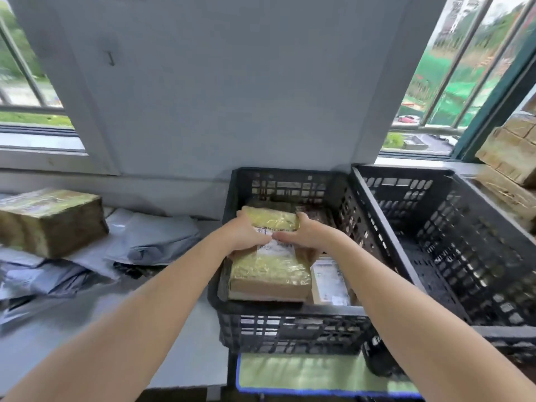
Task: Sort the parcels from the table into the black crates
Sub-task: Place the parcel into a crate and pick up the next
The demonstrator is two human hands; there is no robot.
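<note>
We have both hands on a flat brown cardboard parcel (269,269), glossy with yellowish tape and carrying a white label. Our left hand (246,231) grips its left edge and our right hand (308,236) its right edge, thumbs pressed on the label and fingers curled over the far end. The parcel sits inside the outline of the nearer black slotted plastic crate (290,314), above a white-labelled packet (330,281) that lies on the crate floor. We cannot tell whether it rests on that load yet or hangs just above it.

We judge this to be the placing step. To do it well, we lower the parcel level, near end just behind the front rim, and slide it left so it lies flat rather than propped on the packet. We let go only once its weight is carried from below, then lift our fingers straight up, clear of the slotted walls.

The second black crate (478,242) to the right shows a bare floor. On the grey worktop (174,343), a large tape-wrapped cardboard box (52,221) and a heap of grey plastic mailers (150,239) wait for sorting.
</note>
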